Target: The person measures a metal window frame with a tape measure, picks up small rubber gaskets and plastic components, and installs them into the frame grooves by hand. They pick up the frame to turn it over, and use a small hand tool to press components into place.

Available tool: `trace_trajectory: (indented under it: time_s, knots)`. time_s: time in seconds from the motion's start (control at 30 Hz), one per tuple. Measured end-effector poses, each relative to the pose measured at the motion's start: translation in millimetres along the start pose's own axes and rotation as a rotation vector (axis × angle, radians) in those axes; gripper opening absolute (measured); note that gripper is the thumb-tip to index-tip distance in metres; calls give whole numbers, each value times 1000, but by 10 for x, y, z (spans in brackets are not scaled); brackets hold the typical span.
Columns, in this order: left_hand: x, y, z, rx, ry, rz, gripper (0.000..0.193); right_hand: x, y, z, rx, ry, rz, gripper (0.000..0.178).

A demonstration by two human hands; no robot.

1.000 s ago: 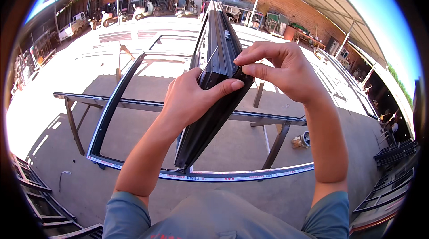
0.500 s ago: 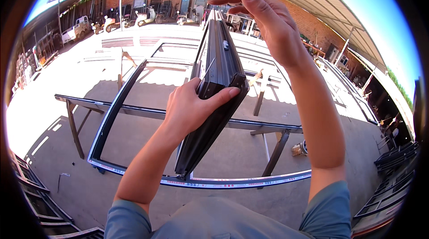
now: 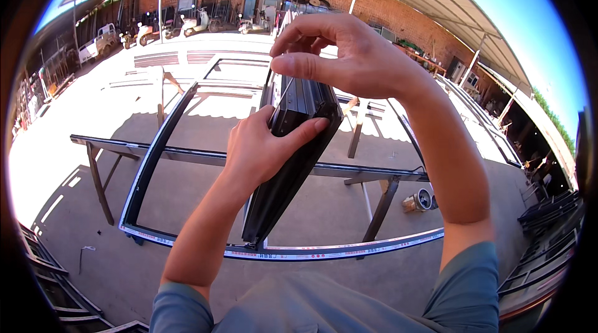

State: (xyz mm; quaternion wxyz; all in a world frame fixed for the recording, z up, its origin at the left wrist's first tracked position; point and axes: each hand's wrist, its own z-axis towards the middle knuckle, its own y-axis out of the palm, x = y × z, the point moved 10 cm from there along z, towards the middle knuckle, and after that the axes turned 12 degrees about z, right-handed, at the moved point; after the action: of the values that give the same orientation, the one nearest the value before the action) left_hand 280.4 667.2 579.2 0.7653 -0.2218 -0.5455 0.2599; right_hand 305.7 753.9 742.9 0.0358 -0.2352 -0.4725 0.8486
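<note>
A black metal window or door sash (image 3: 286, 165) stands on edge in front of me, its long profile running away from me. My left hand (image 3: 252, 149) is wrapped over its near top corner, thumb on the right side and fingers on the left. Above the profile's top, my right hand (image 3: 352, 56) is bent with thumb and forefinger brought close together at the left edge. Whatever those fingertips hold, if anything, is too small to make out. A thin light line (image 3: 284, 91) slants down the profile just below them. The right hand covers the sash's far end.
Below lies a large black frame (image 3: 146, 165) with a taped front rail, resting on trestles (image 3: 381, 208). A bucket (image 3: 418, 200) stands by the right trestle. Stacked frames (image 3: 59, 277) lie at lower left, more at lower right. Scooters (image 3: 198, 23) and a truck (image 3: 99, 43) are far back.
My right hand has come down and leftward from above the sash, its fingers curling toward the thumb at the profile's top. My left hand keeps its grip on the corner.
</note>
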Motion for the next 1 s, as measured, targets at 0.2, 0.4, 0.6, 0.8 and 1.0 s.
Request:
trace_trajectory:
  time_s: [0.2, 0.4, 0.6, 0.8, 1.0]
  knots:
    - [-47, -43, 5, 44, 23, 11, 66, 137, 52, -275, -233, 287, -37, 37]
    - [-68, -80, -12, 62, 23, 22, 71, 243, 57, -288, -165, 394, -71, 29]
    - [-74, -81, -5, 78, 47, 42, 73, 190, 63, -364, -43, 386, -52, 27]
    - [-94, -83, 18, 93, 48, 82, 71, 248, 81, -424, 0, 393, -1, 27]
    - [-75, -65, 37, 15, -6, 31, 77, 429, 89, -360, -156, 493, 71, 30]
